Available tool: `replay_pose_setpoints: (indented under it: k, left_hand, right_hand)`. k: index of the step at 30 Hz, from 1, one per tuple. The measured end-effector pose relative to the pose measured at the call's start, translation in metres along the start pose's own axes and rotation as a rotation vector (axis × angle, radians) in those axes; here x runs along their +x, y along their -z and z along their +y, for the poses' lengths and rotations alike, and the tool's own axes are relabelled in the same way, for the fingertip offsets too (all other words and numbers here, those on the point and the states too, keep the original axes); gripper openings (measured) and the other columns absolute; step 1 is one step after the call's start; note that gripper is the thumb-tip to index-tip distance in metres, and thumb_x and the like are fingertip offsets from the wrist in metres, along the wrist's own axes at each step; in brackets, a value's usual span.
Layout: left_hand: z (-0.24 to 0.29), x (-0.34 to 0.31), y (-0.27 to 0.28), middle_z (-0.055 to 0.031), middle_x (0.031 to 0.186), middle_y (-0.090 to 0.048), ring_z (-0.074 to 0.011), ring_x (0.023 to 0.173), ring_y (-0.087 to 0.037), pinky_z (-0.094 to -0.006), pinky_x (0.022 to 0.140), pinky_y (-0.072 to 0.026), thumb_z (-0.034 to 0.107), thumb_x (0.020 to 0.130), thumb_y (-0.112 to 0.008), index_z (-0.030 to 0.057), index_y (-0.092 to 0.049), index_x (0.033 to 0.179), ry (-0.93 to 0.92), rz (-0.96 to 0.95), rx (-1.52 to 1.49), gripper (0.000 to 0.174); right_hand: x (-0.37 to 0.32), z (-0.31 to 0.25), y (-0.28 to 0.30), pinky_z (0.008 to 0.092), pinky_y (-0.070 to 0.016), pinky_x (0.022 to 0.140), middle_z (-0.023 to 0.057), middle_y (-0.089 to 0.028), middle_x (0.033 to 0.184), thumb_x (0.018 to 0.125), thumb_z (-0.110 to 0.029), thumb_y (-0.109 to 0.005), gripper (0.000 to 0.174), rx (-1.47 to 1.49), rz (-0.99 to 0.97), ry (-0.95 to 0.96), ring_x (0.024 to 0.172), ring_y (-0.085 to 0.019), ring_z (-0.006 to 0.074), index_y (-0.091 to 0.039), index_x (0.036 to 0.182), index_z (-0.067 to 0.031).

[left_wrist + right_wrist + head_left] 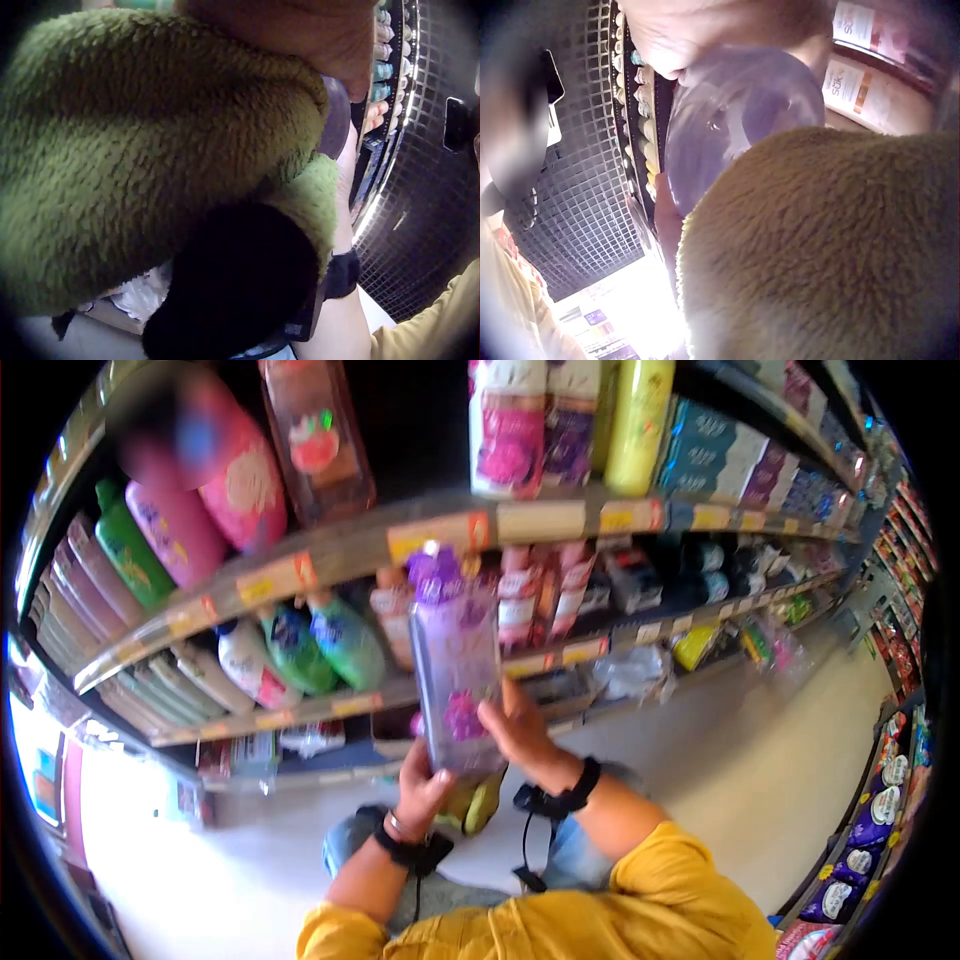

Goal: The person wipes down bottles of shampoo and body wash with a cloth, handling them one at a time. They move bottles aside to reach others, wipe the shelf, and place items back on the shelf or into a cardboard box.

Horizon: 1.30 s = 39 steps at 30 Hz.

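Note:
A clear purple bottle (455,670) with a bright purple cap and pink flower print stands nearly upright between my hands, in front of the shelves. My left hand (424,785) grips it low on its left side, thumb across the front near the base. On the right side, my right hand (518,725) holds the lower half with thumb and fingers. A fuzzy green cloth (150,150) hangs under the hands, large in both wrist views; I cannot tell which hand holds it. The right wrist view shows the bottle's rounded base (720,127) from below, partly covered by the cloth.
An upper shelf (350,535) carries pink bottles (175,530), a green bottle (130,545) and a yellow bottle (638,425). Green pump bottles (345,640) and pink-labelled bottles (517,595) line the shelf below. Plastic-wrapped goods (635,672) lie lower. More stocked racks (860,840) stand right.

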<state>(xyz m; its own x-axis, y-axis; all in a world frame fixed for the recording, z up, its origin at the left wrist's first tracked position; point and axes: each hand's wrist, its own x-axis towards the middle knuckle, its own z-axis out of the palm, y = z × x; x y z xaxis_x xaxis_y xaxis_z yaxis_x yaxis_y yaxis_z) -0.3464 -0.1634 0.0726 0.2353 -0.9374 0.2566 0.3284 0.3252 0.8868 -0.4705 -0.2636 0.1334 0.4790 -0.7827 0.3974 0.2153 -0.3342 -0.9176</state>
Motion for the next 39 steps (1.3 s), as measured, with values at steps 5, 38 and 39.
replay_pose_setpoints:
  k: [5, 38, 39]
  left_hand:
    - [-0.001, -0.001, 0.005, -0.0075, 0.111, -0.050, -0.0154, 0.101, -0.047, -0.0305, 0.089, -0.0363, 0.033, 0.072, -0.069, -0.0035, -0.039, 0.118, -0.016, -0.012, 0.018, 0.066]
    - [0.029, -0.031, 0.002, -0.0093, 0.120, -0.046, -0.0158, 0.110, -0.043, -0.0309, 0.094, -0.0325, 0.037, 0.078, -0.061, -0.0039, -0.029, 0.128, -0.010, -0.222, -0.224, 0.072]
    - [0.028, -0.032, 0.003, -0.0093, 0.120, -0.046, -0.0156, 0.110, -0.043, -0.0308, 0.094, -0.0327, 0.037, 0.079, -0.060, -0.0040, -0.029, 0.128, -0.010, -0.199, -0.194, 0.071]
  right_hand:
    - [0.003, 0.011, 0.005, 0.0267, -0.0392, 0.079, 0.0049, -0.055, 0.099, 0.090, -0.021, -0.039, 0.032, 0.340, -0.064, -0.119, 0.089, -0.048, 0.0116, -0.046, 0.112, 0.0010]
    - [-0.012, -0.026, -0.014, 0.0286, -0.0346, 0.092, 0.0078, -0.048, 0.119, 0.080, -0.041, -0.059, 0.067, 0.410, -0.386, -0.165, 0.107, -0.046, 0.0148, -0.036, 0.127, 0.0011]
    - [-0.012, -0.025, -0.014, 0.0284, -0.0347, 0.092, 0.0077, -0.048, 0.119, 0.080, -0.040, -0.059, 0.067, 0.416, -0.377, -0.168, 0.107, -0.046, 0.0146, -0.036, 0.127, 0.0011]
